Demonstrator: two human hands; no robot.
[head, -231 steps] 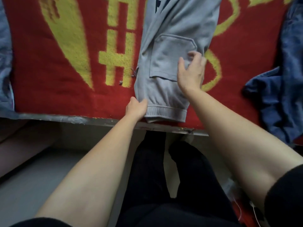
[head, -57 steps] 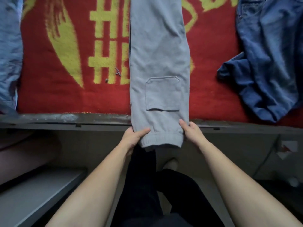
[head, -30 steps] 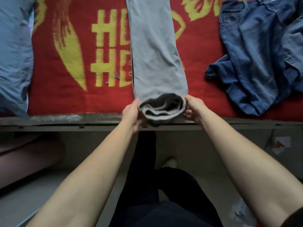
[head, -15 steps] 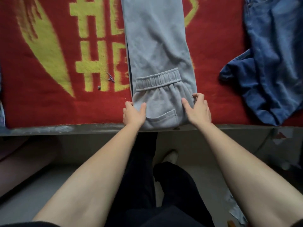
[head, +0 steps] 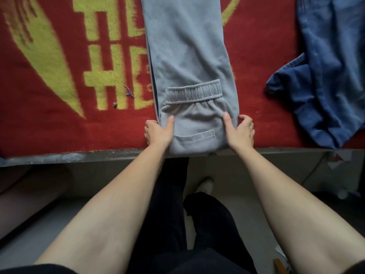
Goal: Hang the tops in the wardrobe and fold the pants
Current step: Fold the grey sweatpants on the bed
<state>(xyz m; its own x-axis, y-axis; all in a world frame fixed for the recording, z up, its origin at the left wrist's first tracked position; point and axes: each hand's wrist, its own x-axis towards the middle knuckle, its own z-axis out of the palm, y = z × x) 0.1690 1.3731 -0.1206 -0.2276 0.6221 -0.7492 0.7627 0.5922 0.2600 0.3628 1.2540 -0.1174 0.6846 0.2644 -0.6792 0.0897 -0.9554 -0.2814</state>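
We work at a raised surface covered by a red pile blanket (head: 49,131) woven with fuzzy yellow figures. Its near side ends in a dull grey metal edge (head: 79,156). Below it lies a pale floor (head: 39,234), with our black trousers (head: 169,214) and one light shoe (head: 205,184) in view. The grey sweatpants (head: 187,56) lie on the blanket as one long, soft fleece strip running away from us. Their near end is turned up over itself, so the ribbed elastic cuff (head: 194,91) lies across the strip and a stitched pocket flap shows on the fold. Our left hand (head: 158,133) and right hand (head: 240,133) clamp the fold's two sides, thumbs on top, fingers curled at the edges. A crumpled blue denim garment (head: 325,86) lies well apart to the right.
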